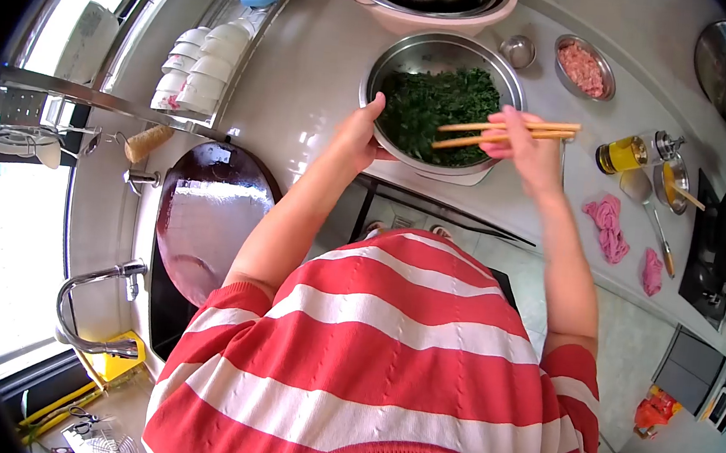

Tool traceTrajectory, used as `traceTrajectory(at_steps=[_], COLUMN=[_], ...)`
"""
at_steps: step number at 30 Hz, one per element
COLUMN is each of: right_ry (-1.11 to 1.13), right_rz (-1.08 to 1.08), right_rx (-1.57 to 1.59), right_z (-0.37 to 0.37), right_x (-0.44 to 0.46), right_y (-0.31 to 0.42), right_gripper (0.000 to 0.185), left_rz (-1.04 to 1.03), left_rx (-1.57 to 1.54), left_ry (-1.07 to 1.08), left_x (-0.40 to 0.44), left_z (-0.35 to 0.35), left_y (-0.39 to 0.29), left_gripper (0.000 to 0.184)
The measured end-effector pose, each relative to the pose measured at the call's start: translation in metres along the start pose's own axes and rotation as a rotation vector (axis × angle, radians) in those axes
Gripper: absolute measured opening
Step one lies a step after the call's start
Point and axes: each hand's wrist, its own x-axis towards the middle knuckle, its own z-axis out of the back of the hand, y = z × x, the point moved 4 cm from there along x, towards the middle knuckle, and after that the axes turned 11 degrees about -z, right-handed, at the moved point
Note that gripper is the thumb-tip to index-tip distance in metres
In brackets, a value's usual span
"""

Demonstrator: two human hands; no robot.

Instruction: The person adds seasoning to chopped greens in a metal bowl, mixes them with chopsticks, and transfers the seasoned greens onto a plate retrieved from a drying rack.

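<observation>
A steel mixing bowl (437,48) filled with finely chopped dark leafy greens (446,95) sits near the counter's front edge. My left hand (359,135) grips the bowl's left side, thumb over the rim and fingers underneath, out of sight. Over the right rim, my right hand (523,150) is closed around a pair of wooden chopsticks (565,127). Their tips point left and reach into the greens. Something flat and white shows beneath the bowl's front.
Behind the bowl stands a pink basin (383,19) holding metal bowls. To the right are a bowl of minced meat (583,69), an oil bottle (623,155), a ladle (657,215) and pink cloths (607,228). At left are stacked white bowls (206,72), a sink faucet (97,306) and a round dark lid-like board (211,221).
</observation>
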Motion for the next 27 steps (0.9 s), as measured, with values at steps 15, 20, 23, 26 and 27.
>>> traceTrajectory(at_steps=[15, 20, 23, 26, 27], right_ry=[-0.125, -0.189, -0.05, -0.07, -0.076], right_rz=[0.338, 0.224, 0.128, 0.298, 0.357], right_rx=[-0.358, -0.284, -0.071, -0.061, -0.093], right_z=[0.041, 0.047, 0.004, -0.007, -0.002], right_x=[-0.005, -0.003, -0.009, 0.003, 0.01], right_y=[0.033, 0.001, -0.013, -0.004, 0.004], right_gripper=[0.029, 0.032, 0.032, 0.032, 0.032], left_rz=[-0.032, -0.082, -0.063, -0.072, -0.081], left_rx=[0.101, 0.08, 0.038, 0.068, 0.102], left_ry=[0.016, -0.039, -0.061, -0.017, -0.013], left_x=[-0.004, -0.003, -0.008, -0.008, -0.006], left_z=[0.003, 0.004, -0.007, -0.015, -0.015], left_y=[0.0, -0.006, -0.003, 0.0, 0.001], left_gripper=[0.05, 0.05, 0.051, 0.051, 0.051])
